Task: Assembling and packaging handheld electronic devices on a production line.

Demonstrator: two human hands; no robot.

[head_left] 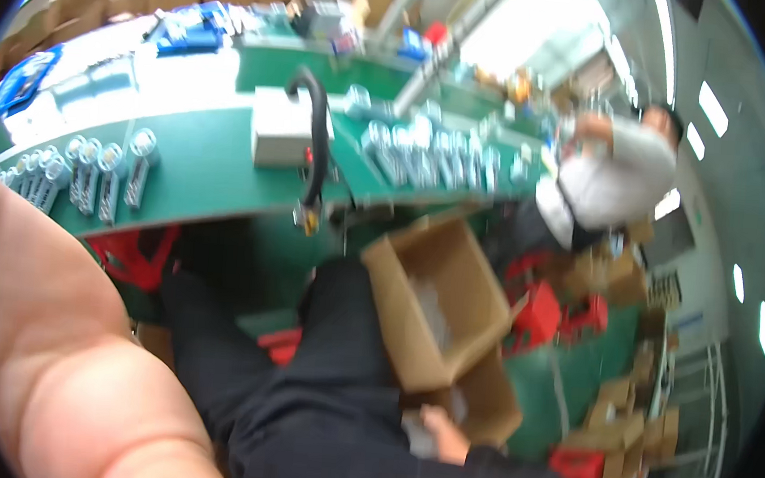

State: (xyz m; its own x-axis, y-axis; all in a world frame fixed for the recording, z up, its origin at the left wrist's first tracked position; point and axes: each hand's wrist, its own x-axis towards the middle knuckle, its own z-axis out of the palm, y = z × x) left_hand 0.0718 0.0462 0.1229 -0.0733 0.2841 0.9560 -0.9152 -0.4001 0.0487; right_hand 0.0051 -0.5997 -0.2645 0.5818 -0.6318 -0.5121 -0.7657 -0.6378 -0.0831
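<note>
My left hand (79,332) is very close to the camera and fills the lower left. Its palm side shows, but I cannot make out how its fingers are set. My right hand (446,435) is low beside my thigh, at the near edge of the lower cardboard box (491,400). Its blurred fingers look curled beside a pale, see-through piece (419,437), and the grip is hard to make out. Above it stands a larger open cardboard box (411,331) with clear plastic inside. On the green workbench (199,166), several clear tube-like parts with round heads (111,173) are lined up at the left.
A white box-shaped device (276,132) stands on the bench behind a black flexible hose (318,144). More clear parts (430,153) stand to its right. Another person (617,172) works at the right. Red stools (538,314) and cardboard boxes (615,428) are on the floor.
</note>
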